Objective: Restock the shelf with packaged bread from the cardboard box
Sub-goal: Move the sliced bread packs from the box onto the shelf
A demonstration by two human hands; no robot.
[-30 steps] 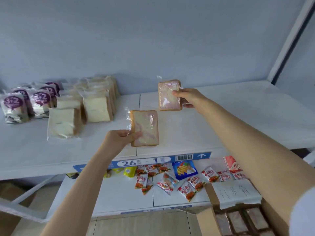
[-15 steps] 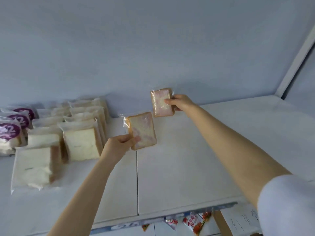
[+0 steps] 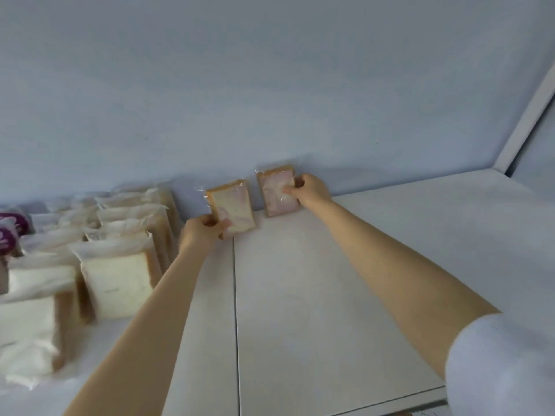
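White shelf point(image 3: 330, 280) meets a blue wall point(image 3: 270, 85). At its far edge two bread packets stand upright, long axes near vertical, broad faces nearward. Grip of the left hand point(image 3: 199, 232) is clamped on the left packet point(image 3: 235, 202) at its lower corner; that of the right hand point(image 3: 310, 190) on the right packet point(image 3: 276, 190) from its right side.

Arms outstretched; left hand point(image 3: 199, 232) and right hand point(image 3: 310, 190), fingers point(image 3: 289, 191) seemingly round bread packets point(image 3: 232, 205).

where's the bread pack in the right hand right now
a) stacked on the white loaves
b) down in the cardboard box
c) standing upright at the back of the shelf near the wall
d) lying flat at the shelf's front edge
c: the right hand holds the right bread pack upright at the back of the shelf, close to the wall, beside the left bread pack in the left hand.
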